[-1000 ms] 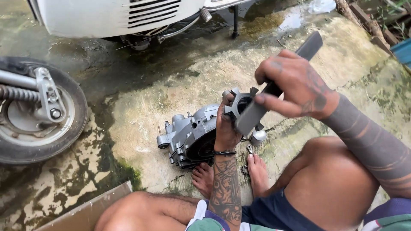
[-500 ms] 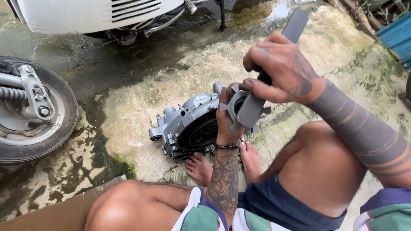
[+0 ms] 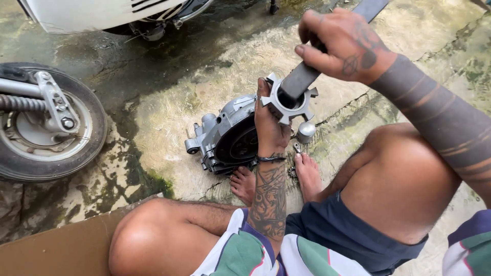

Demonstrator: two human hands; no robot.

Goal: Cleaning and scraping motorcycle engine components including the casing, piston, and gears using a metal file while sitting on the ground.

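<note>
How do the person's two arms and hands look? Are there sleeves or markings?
Both forearms are bare, without sleeves. The left hand has a thin dark band at the wrist and dense tattoo pictures up the forearm. The right hand bears small tattoos; its forearm shows broad dark tattooed bands.

The notched ring (image 3: pixel 287 102) looked like bare cast metal, pale grey and matt, and the flat bar (image 3: pixel 307 71) thrust through it was darker, dull steel. The engine casing (image 3: pixel 225 135) showed rough, grimy cast aluminium around a black matt cover. The concrete floor (image 3: pixel 169 107) was wet, stained and mossy. The tyre (image 3: pixel 94 128) was matt black rubber; the cardboard sheet (image 3: pixel 56 250) plain brown.
</note>
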